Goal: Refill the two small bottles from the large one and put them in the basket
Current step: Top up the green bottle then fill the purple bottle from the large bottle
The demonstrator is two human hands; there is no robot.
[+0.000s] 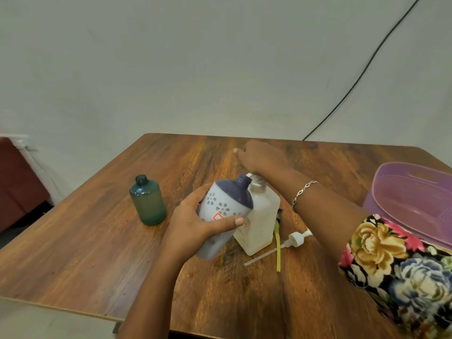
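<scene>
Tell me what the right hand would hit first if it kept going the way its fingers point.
The right hand points left and away over the table. Nothing stands in that line; the way looks free to the table's far edge, though depth is uncertain.

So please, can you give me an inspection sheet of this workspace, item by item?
Surface: brown wood-grain table, small wet spots near the front.
Job's things: large white flower-print bottle with dark blue top, tilted, uncapped; clear square bottle upright beside it; small green round bottle upright, uncapped; purple plastic basket, nothing seen inside.
Clutter: white pump head with tube lying flat; yellow strip.
Grippers: left hand, fingers around the large bottle; right hand at the clear bottle's neck.
Cables: black cable on the wall.
Surroundings: pale wall; dark red furniture at left.
</scene>
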